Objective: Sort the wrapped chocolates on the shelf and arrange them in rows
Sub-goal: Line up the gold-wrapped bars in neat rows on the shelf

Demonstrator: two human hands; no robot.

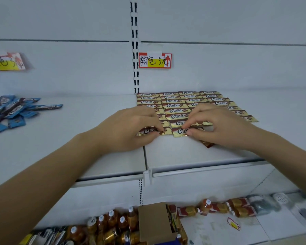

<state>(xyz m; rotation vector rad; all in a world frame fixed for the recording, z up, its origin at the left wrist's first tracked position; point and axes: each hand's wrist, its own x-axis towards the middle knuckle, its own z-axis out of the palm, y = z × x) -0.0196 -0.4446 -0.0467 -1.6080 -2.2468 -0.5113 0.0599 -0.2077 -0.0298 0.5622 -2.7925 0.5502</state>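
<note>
On the shelf (193,156), the left chocolate (148,131) is pinched by the left hand (129,128), the right chocolate (180,131) by the right hand (217,126); the 2 lie crosswise, end to end, beneath curled fingers (196,119), fronting the gold rows (177,105).

A shop, white slotted shelving (219,156); handwritten price tag (155,60), bottled drinks (111,223) stocked below

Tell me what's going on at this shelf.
A person is laying gold-wrapped Choco chocolates in rows on the white shelf. The left hand pinches the front-left chocolate, and the right hand pinches the neighbouring chocolate, both at the near edge of the gold rows already laid. The blue-wrapped chocolates lie in a loose pile farther left, not yet arranged.
</note>
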